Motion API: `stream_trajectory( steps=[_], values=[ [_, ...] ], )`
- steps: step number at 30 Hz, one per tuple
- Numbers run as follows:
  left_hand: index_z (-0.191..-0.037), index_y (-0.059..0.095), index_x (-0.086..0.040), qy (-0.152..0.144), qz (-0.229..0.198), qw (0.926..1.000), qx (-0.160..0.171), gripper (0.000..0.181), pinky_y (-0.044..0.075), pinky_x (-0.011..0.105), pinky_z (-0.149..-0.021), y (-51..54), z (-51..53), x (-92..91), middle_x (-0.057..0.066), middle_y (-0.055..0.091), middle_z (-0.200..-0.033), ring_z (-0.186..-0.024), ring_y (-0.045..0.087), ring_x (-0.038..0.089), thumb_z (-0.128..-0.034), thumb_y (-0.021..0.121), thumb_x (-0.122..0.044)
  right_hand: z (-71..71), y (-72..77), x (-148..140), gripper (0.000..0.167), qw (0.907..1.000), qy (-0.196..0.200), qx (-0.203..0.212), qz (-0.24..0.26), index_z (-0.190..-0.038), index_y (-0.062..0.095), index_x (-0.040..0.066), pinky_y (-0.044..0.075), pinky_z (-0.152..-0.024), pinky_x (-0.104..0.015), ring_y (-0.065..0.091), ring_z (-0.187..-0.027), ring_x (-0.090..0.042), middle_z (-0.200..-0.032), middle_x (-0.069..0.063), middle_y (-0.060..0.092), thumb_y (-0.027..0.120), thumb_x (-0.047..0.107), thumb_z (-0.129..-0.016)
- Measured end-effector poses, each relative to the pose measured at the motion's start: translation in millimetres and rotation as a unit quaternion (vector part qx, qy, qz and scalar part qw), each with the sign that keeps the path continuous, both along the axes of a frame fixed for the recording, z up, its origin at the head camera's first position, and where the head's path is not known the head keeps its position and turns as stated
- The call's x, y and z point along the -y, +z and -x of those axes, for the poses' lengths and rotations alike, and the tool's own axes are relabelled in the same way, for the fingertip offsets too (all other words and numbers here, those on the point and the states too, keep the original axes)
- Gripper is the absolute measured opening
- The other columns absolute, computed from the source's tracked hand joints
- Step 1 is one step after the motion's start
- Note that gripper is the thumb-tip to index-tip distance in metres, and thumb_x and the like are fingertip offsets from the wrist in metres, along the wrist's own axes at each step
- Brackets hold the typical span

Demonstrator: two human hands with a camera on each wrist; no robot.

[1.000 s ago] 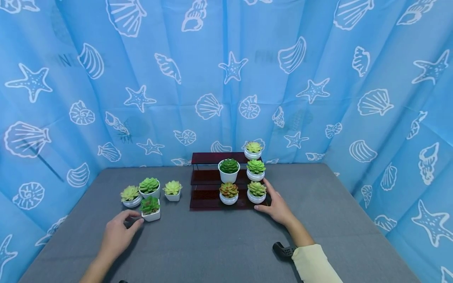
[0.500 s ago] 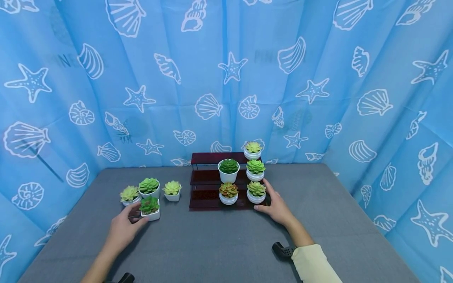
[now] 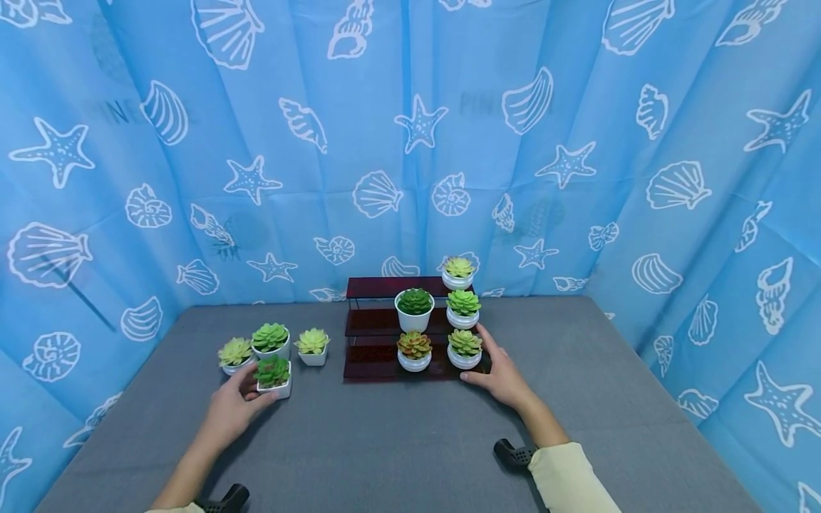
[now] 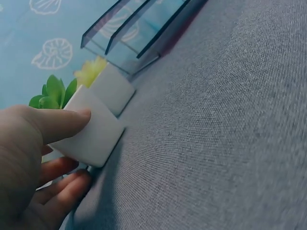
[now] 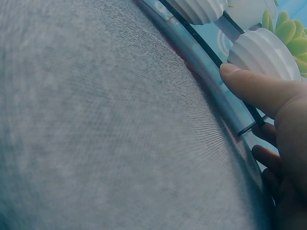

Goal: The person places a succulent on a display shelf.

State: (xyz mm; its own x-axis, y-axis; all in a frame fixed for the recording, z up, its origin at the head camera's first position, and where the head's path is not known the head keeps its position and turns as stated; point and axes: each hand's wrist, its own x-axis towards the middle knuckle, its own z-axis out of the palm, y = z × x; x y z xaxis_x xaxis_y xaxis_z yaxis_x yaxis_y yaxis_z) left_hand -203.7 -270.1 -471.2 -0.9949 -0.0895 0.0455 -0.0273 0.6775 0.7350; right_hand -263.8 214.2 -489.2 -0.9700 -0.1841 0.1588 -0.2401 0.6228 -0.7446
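Left hand half closed around succulent, right hand loosely curved round shelf corner

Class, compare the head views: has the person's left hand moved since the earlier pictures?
Yes: the left hand has moved rightward, closer to the dark red shelf.

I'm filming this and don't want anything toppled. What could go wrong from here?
The left hand grips the square pot with the far-left plant and a green plant close behind, so lifting it could knock one of them.

The right hand is at the right end of the rack, its thumb near the front right plant; a slip might nudge that plant or shift the rack.
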Motion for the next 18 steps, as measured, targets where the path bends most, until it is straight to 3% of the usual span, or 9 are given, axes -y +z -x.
stream_trajectory(
  steps=[7, 18],
  values=[
    [-0.139, 0.044, 0.001, -0.003, -0.02, 0.9996, 0.021, 0.081, 0.054, 0.041, -0.079, 0.3, -0.8, -5.7, 0.024, 0.057, -0.125, -0.106, 0.06, 0.034, -0.08, 0.079, -0.041, 0.1, 0.4, 0, 0.102, 1.0, 0.002, 0.005, 0.0, -0.157, 0.015, 0.023, 0.031, -0.101, -0.065, 0.034, -0.133, -0.044, -0.152, -0.021, 0.033, 0.081, 0.029, -0.081],
    [-0.134, 0.051, -0.003, -0.031, -0.038, 0.9988, 0.011, 0.077, 0.054, 0.037, -0.074, 1.6, -1.9, -31.0, 0.017, 0.062, -0.12, -0.097, 0.063, 0.024, -0.0743, 0.084, -0.039, 0.8, 0.3, -1, 0.101, 1.0, 0.003, -0.001, -0.004, -0.157, 0.016, 0.022, 0.031, -0.101, -0.065, 0.034, -0.133, -0.044, -0.153, -0.02, 0.031, 0.081, 0.031, -0.08]
  ],
)
